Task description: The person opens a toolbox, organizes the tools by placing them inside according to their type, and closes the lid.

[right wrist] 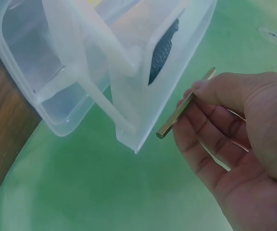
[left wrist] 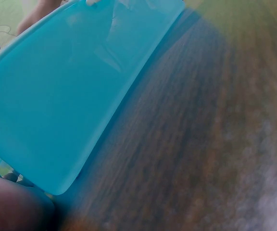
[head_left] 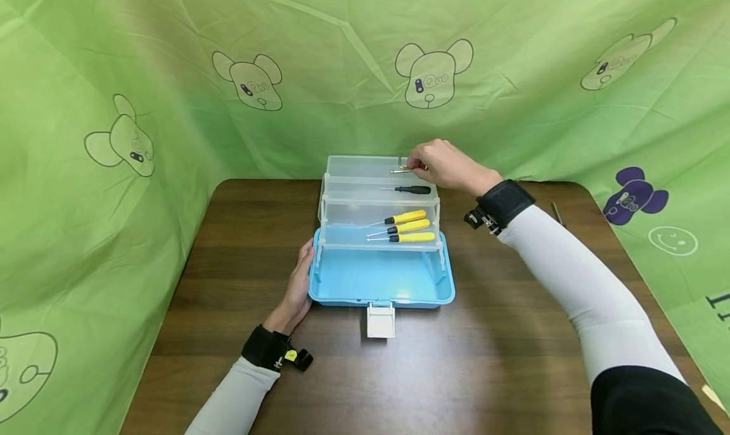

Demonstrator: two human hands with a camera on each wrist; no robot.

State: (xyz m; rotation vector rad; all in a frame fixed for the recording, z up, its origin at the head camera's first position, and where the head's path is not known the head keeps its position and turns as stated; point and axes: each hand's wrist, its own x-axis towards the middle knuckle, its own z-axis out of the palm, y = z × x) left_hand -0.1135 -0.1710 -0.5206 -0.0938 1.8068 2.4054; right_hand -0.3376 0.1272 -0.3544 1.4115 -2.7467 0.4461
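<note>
A blue toolbox [head_left: 376, 276] stands open on the table, its clear tiered trays [head_left: 353, 216] spread toward the back. Three yellow-handled screwdrivers [head_left: 412, 227] lie in the lowest tray. One black-handled screwdriver [head_left: 413, 189] lies in the tray above. My right hand [head_left: 447, 163] is over the topmost tray and pinches a metal hex key [right wrist: 182, 111] between thumb and fingers. Its hexagonal end shows in the right wrist view, beside the tray's edge. My left hand [head_left: 298, 287] rests against the toolbox's left side, its fingers partly hidden by the box.
A white latch [head_left: 380, 321] hangs off the toolbox's front over the brown wooden table [head_left: 485, 359]. Behind my right forearm a thin metal piece [head_left: 557, 214] lies near the table's right edge. A green cloth [head_left: 342, 105] with printed bear heads hangs around the back and sides.
</note>
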